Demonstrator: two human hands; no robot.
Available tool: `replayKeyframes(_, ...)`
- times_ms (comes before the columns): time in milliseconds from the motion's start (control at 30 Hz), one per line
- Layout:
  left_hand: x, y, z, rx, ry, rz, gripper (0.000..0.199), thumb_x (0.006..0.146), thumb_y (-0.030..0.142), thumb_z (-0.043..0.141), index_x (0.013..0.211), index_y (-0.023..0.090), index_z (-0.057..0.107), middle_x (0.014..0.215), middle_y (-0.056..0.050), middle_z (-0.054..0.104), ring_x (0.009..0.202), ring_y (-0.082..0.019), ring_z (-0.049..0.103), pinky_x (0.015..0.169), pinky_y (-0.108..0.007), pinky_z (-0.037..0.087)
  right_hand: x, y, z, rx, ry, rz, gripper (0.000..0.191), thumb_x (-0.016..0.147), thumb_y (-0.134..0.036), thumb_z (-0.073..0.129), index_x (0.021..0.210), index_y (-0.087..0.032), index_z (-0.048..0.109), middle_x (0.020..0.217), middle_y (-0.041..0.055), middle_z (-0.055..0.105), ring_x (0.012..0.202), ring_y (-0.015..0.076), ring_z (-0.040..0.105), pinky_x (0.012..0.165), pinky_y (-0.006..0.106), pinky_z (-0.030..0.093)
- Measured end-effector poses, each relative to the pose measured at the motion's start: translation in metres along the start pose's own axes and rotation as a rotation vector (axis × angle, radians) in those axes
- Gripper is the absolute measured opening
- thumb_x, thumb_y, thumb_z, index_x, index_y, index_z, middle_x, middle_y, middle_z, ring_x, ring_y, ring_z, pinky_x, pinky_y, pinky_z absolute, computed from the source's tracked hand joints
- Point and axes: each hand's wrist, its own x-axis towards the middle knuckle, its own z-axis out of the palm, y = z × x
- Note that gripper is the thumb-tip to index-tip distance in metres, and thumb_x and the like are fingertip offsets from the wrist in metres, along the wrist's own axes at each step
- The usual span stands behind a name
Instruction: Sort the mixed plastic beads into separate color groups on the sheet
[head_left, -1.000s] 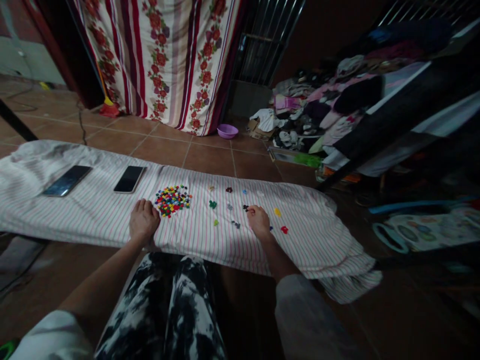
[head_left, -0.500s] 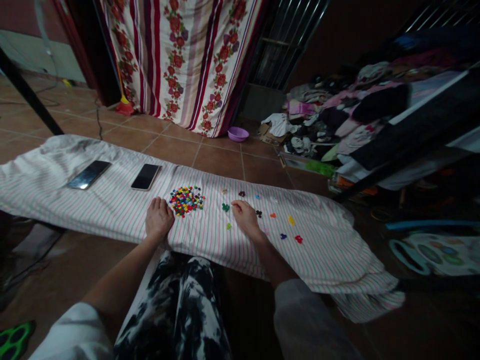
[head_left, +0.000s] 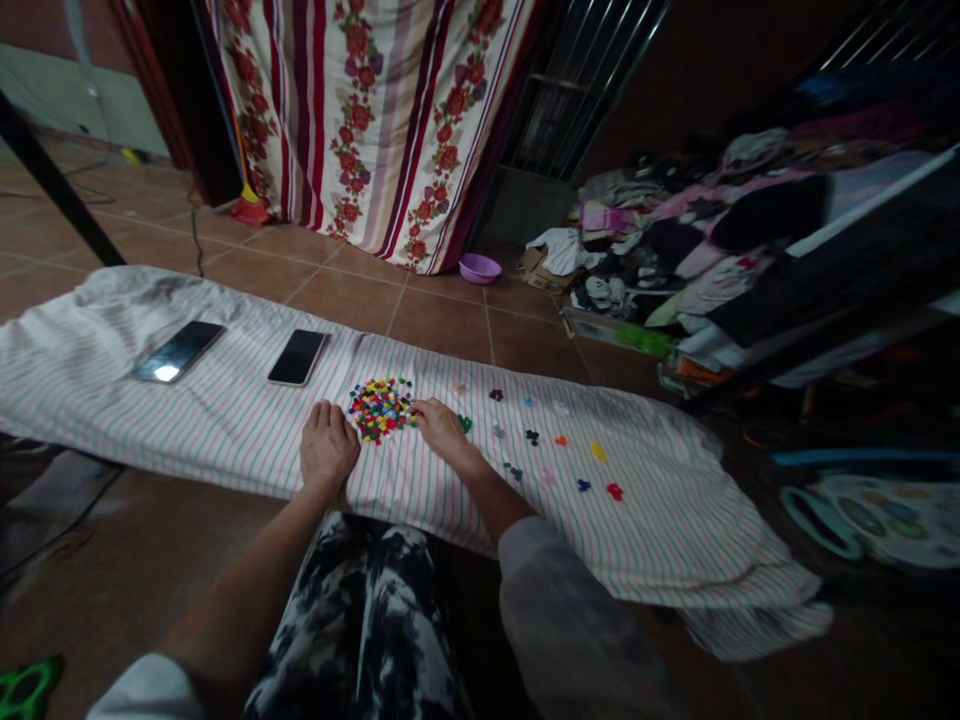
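Observation:
A pile of small multicoloured pieces [head_left: 379, 408], like tiny beads or blocks, lies on a striped cloth. Just left of it my left hand [head_left: 330, 445] rests palm down on the cloth, fingers lying flat and holding nothing visible. At the pile's right edge is my right hand [head_left: 442, 430], its thumb and fingertips pinched together; whatever is between them is too small to make out. Beyond that hand sit small single-colour groups, among them green pieces [head_left: 465, 424], black pieces [head_left: 532, 437], yellow pieces [head_left: 598, 451] and red pieces [head_left: 615, 491].
The striped cloth [head_left: 225, 420] covers a long, low surface before my knees. Two phones, one dark phone [head_left: 180, 351] and another phone [head_left: 298, 357], lie on its left part. Past it are a purple basin [head_left: 480, 267], a flowered curtain [head_left: 375, 130] and heaped clothes [head_left: 675, 220].
My right hand has moved left from the green group to the pile's right edge, uncovering grey pieces. My left hand stays beside the pile. The view has shifted slightly.

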Motion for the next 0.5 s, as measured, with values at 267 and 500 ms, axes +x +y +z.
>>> replayKeyframes(267,0.0001,0.001,-0.0012,-0.034,0.008,-0.004,0.035,0.084,0.021,0.036,0.106,0.004,0.057,0.123,-0.026,0.056,0.124,-0.035,0.046,0.102,-0.049,0.038,0.005,-0.0025,0.0033,-0.029,0.002,0.042,0.025,0.087,-0.013,0.05,0.101,-0.024,0.067,0.098,0.0032,0.063,0.09,0.0156,0.059,0.08,0.024,0.042)
replayKeyframes(500,-0.0007,0.0002,-0.0004,-0.024,0.001,-0.007,0.035,0.085,0.022,0.036,0.107,0.005,0.057,0.125,-0.025,0.055,0.125,-0.035,0.045,0.101,-0.049,0.038,0.0013,0.0011,0.0063,0.075,0.094,0.006,0.021,0.087,-0.015,0.049,0.099,-0.021,0.065,0.097,0.0037,0.062,0.091,0.0151,0.057,0.083,0.025,0.043)
